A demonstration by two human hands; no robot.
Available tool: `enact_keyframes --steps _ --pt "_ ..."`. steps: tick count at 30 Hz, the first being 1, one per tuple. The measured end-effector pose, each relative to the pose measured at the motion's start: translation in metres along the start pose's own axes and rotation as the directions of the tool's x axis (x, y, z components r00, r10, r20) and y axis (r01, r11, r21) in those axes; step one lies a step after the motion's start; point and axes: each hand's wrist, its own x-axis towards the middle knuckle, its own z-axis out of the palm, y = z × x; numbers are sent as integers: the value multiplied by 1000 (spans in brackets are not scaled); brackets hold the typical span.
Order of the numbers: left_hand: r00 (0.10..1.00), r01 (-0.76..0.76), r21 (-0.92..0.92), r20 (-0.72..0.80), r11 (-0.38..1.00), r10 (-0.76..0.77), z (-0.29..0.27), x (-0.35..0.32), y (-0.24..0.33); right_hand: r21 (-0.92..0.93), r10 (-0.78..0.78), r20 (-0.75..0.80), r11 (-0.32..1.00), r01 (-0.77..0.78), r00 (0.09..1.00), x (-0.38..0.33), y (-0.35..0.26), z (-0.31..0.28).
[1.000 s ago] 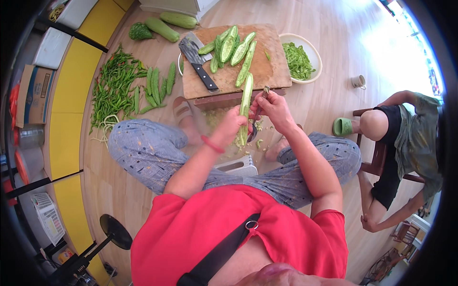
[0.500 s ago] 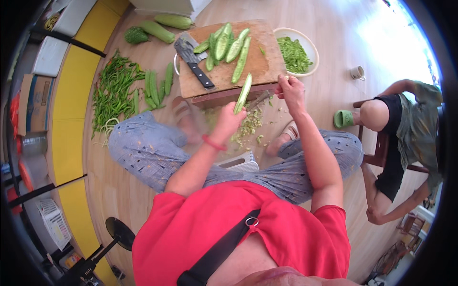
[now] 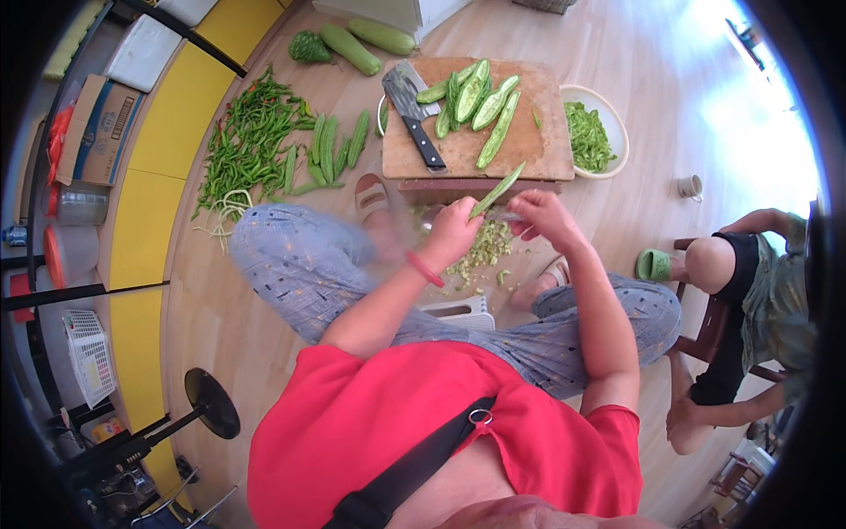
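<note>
My left hand (image 3: 452, 236) grips a long, pale-green bitter melon half (image 3: 500, 187), tilted up and to the right. Close beside it, my right hand (image 3: 542, 218) is closed round a narrow metal tool (image 3: 506, 215), mostly hidden, that reaches toward the melon half; its kind is unclear. Both hands are just in front of the wooden cutting board (image 3: 546, 145). Several hollowed bitter melon halves (image 3: 473, 93) lie on the board, and a cleaver (image 3: 414, 115) with a black handle rests at its left. Scraped seeds and pith (image 3: 483, 249) are scattered on the floor below my hands.
A white bowl (image 3: 622, 150) of sliced greens (image 3: 589, 137) stands right of the board. Green chillies (image 3: 251, 141), long green vegetables (image 3: 328, 148) and larger gourds (image 3: 350, 50) lie to the left. At the right are a mug (image 3: 690, 187) and a seated person (image 3: 767, 273).
My right hand has come down toward my left, bringing the tool to the melon half. The melon half has turned and leans further right. The whole view has shifted.
</note>
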Motion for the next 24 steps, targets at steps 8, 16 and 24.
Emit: enact_keyframes --steps 8,16,24 --pt "986 -136 102 -83 985 145 -28 0 11 -131 -35 171 990 58 985 4 3 18" --pt "963 215 -909 136 358 -232 -196 -19 62 127 12 273 991 -49 962 31 -9 105" --pt "904 29 -984 -50 177 -424 -318 6 -23 161 100 202 978 -134 974 177 -9 239"
